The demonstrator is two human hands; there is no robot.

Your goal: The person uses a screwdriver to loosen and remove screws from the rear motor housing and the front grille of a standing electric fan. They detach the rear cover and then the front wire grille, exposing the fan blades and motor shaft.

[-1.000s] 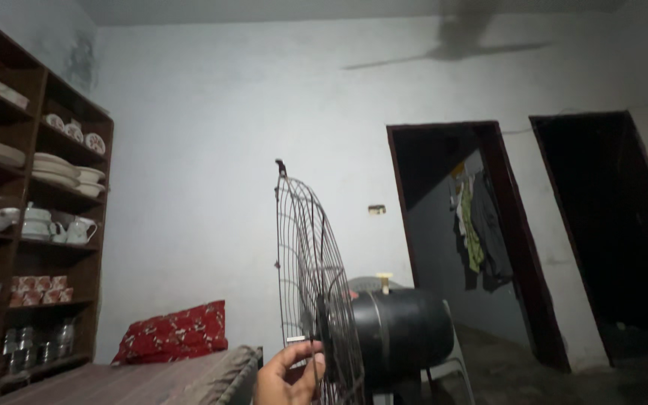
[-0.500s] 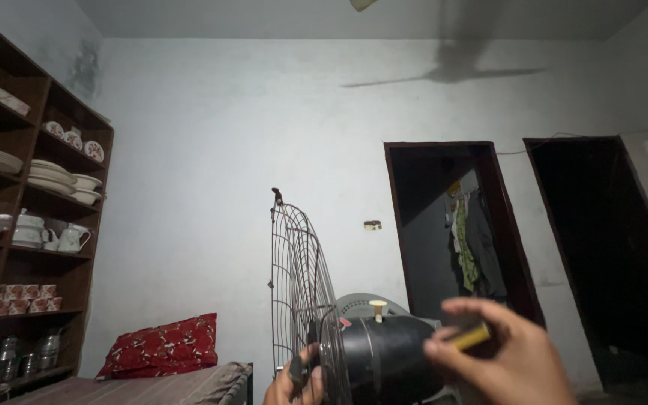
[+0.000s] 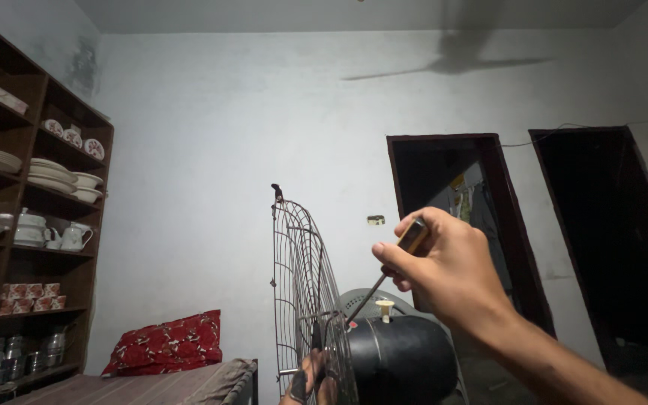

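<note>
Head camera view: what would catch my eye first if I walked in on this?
Most striking is the right hand in the middle, holding a yellow-handled screwdriver tipped down at the black fan motor. The wire fan guard stands upright beside it, with the left hand at its base. Left, a dark shelf holds white crockery.

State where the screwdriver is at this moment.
In the head view, right of centre, the screwdriver is gripped in the right hand, its tip angled down-left to the front of the black fan motor, behind the wire guard.

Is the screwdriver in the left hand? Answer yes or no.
No, the right hand grips the screwdriver, its tip down near the fan's black motor, while the left hand is low at the wire guard.
</note>
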